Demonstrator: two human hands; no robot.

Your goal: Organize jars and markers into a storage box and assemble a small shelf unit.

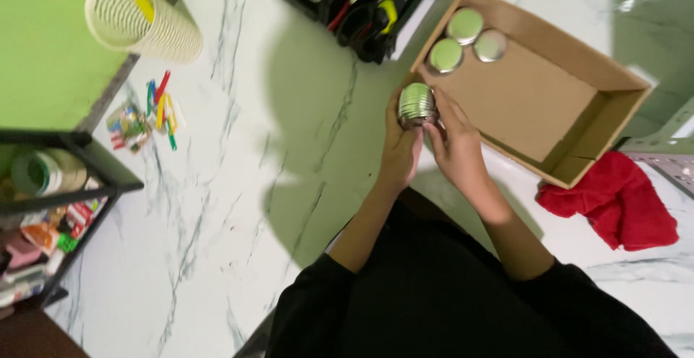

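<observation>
While both hands grip a tin (416, 104), a cardboard box (578, 83) adjoins.

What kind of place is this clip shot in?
Probably a home or small workshop floor used for packing: white marble-look floor, an open cardboard box holding round tins, a black tool bag, and a cluttered shelf.

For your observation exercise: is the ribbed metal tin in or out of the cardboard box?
Out: both hands hold the tin outside the cardboard box.
</observation>
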